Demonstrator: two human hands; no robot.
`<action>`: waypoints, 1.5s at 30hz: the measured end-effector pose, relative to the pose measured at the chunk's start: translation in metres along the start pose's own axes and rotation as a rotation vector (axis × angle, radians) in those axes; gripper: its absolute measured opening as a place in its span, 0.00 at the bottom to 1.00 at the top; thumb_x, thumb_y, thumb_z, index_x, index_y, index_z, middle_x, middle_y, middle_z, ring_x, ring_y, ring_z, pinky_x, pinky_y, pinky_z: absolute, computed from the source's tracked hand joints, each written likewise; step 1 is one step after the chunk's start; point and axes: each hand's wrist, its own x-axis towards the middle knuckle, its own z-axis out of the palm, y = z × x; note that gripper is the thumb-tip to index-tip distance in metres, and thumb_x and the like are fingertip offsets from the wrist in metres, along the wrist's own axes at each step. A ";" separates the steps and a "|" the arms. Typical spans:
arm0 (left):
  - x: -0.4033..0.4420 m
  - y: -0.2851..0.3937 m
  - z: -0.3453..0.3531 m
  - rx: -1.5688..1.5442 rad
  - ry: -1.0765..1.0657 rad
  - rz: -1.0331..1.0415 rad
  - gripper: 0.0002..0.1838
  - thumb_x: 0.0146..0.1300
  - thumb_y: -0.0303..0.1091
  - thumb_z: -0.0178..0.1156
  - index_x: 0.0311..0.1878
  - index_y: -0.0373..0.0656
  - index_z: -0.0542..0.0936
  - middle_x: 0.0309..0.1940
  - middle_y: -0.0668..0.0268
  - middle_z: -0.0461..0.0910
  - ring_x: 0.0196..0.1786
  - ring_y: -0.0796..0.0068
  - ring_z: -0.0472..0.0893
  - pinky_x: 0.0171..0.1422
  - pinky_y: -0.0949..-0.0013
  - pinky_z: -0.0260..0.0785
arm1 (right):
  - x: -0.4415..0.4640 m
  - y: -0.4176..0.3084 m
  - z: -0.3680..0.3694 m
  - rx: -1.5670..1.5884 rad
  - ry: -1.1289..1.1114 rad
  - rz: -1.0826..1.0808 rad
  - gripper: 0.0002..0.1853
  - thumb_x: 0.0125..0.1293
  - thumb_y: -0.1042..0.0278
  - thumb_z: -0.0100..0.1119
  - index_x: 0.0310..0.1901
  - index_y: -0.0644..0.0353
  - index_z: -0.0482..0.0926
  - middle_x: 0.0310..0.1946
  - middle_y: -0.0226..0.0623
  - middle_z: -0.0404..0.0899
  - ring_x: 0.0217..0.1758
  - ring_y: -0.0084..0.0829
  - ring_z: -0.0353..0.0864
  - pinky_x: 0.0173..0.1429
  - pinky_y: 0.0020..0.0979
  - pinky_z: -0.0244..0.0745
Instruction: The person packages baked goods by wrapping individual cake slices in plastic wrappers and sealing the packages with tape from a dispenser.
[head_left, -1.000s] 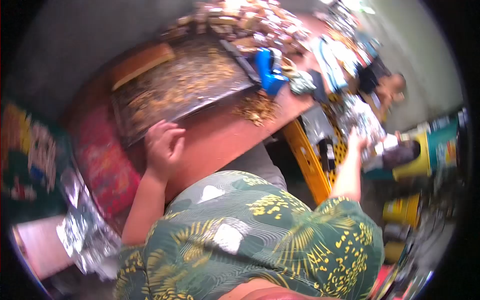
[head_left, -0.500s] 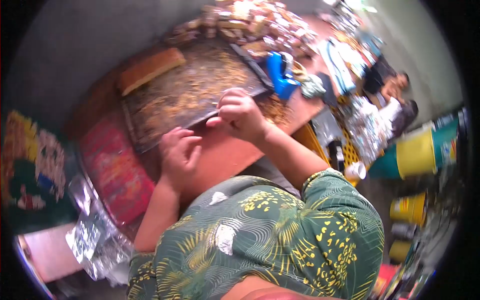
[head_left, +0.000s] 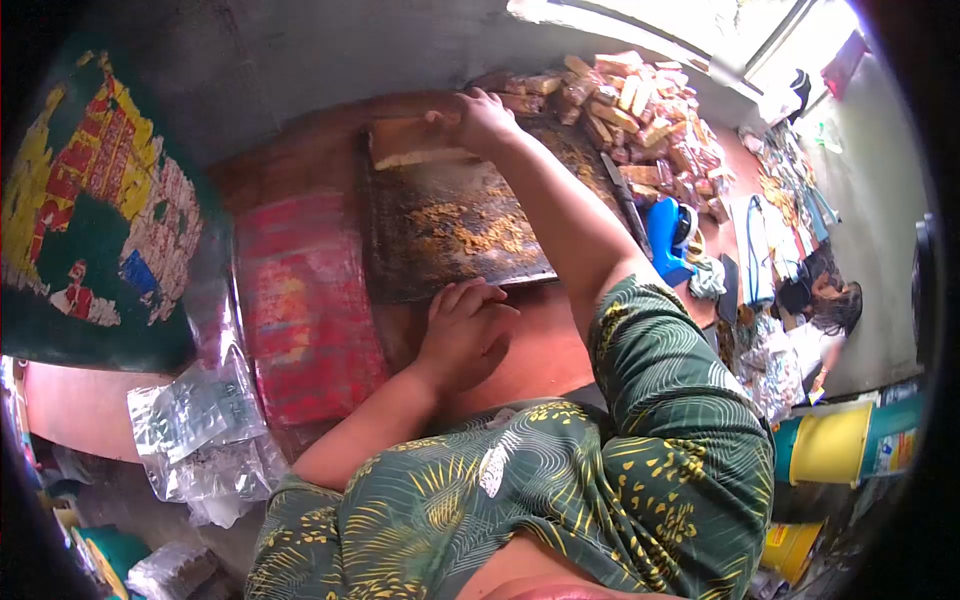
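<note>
A long slab of cake (head_left: 400,143) with a brown top and pale side lies along the far left edge of a dark baking tray (head_left: 405,215). My right hand (head_left: 485,122) is stretched out to its right end, thumb over the top and fingers curled towards the back; part of the grip is hidden. Brown crumbs (head_left: 480,230) are scattered across the tray. At the tray's near edge my left hand (head_left: 462,328) is held with loosely bent fingers apart and nothing in it.
Many wrapped cake pieces (head_left: 640,110) are piled at the back right. A knife (head_left: 625,200) lies on the tray's right edge, beside a blue tape dispenser (head_left: 665,240). A red sheet (head_left: 305,300) and clear plastic bags (head_left: 205,430) are left. Another person (head_left: 825,320) is at far right.
My right hand has moved from above the tray's near edge out to the slab's right end. My left hand stays near the tray's front edge. The view has turned.
</note>
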 end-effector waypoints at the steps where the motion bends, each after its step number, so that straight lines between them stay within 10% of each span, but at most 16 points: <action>1: 0.000 0.001 0.000 -0.002 -0.006 -0.011 0.14 0.63 0.39 0.67 0.53 0.56 0.85 0.64 0.65 0.77 0.76 0.53 0.68 0.81 0.40 0.53 | 0.008 -0.005 0.002 -0.004 -0.016 0.034 0.49 0.65 0.13 0.47 0.77 0.41 0.71 0.80 0.43 0.62 0.85 0.50 0.56 0.83 0.63 0.55; 21: 0.000 0.001 0.001 0.008 0.023 0.015 0.14 0.62 0.41 0.68 0.51 0.56 0.85 0.62 0.67 0.78 0.75 0.56 0.69 0.80 0.39 0.53 | -0.004 0.021 -0.003 -0.056 -0.002 0.094 0.48 0.57 0.28 0.71 0.77 0.36 0.70 0.81 0.40 0.60 0.85 0.49 0.53 0.85 0.50 0.60; 28: -0.002 0.000 0.007 0.002 0.056 0.037 0.17 0.62 0.43 0.69 0.54 0.57 0.83 0.61 0.66 0.76 0.75 0.54 0.68 0.80 0.37 0.53 | -0.013 0.005 -0.015 -0.400 -0.153 -0.081 0.52 0.59 0.24 0.67 0.82 0.36 0.61 0.82 0.38 0.56 0.85 0.54 0.52 0.81 0.68 0.59; 34: -0.003 -0.002 0.004 -0.010 0.070 0.082 0.18 0.61 0.44 0.70 0.54 0.57 0.81 0.60 0.65 0.75 0.74 0.51 0.68 0.79 0.36 0.54 | 0.016 -0.077 0.005 -0.046 -0.085 -0.246 0.52 0.60 0.18 0.61 0.79 0.44 0.67 0.80 0.51 0.60 0.84 0.54 0.56 0.83 0.59 0.58; 40: -0.003 -0.002 0.005 -0.003 0.072 0.076 0.17 0.62 0.42 0.70 0.53 0.55 0.81 0.61 0.66 0.75 0.75 0.56 0.67 0.81 0.38 0.52 | 0.022 -0.109 0.044 -0.098 -0.085 0.137 0.55 0.57 0.17 0.62 0.79 0.46 0.67 0.76 0.51 0.68 0.83 0.54 0.56 0.82 0.56 0.61; 45: -0.007 -0.003 0.015 0.003 0.143 0.098 0.16 0.63 0.45 0.69 0.52 0.55 0.81 0.62 0.64 0.75 0.76 0.52 0.67 0.80 0.37 0.51 | 0.013 -0.094 0.036 -0.218 -0.090 -0.136 0.59 0.48 0.25 0.75 0.80 0.42 0.65 0.82 0.43 0.57 0.85 0.52 0.54 0.79 0.60 0.64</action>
